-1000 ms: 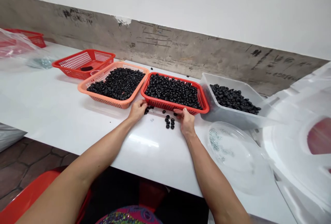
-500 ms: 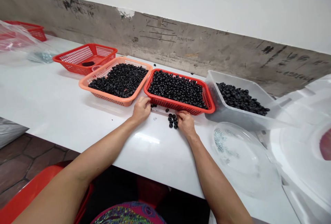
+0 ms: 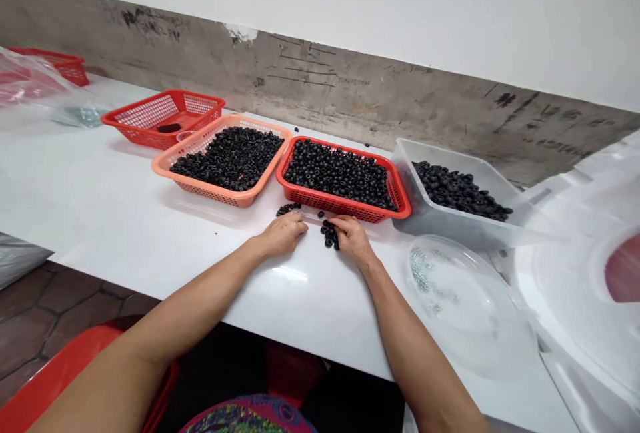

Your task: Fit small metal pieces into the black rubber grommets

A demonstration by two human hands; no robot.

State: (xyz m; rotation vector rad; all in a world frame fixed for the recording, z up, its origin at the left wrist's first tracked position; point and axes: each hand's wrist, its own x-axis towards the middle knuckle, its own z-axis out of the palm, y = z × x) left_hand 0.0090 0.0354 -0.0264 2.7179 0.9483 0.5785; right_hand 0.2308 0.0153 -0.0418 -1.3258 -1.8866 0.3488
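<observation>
no readable txt; concrete wall scrawls too blurry

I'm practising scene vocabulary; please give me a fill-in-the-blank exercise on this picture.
Both the left hand and the right hand rest on the white ____.
Loose black rings lie ____ the two hands.
The full basket left of the red basket is ____.
Right of the red basket, more rings sit in a clear plastic ____.
Missing words: table, between, orange, tub.

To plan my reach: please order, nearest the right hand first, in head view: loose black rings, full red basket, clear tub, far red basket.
Right hand:
1. Loose black rings, left
2. Full red basket, ahead
3. Clear tub, right
4. Far red basket, back left
</observation>
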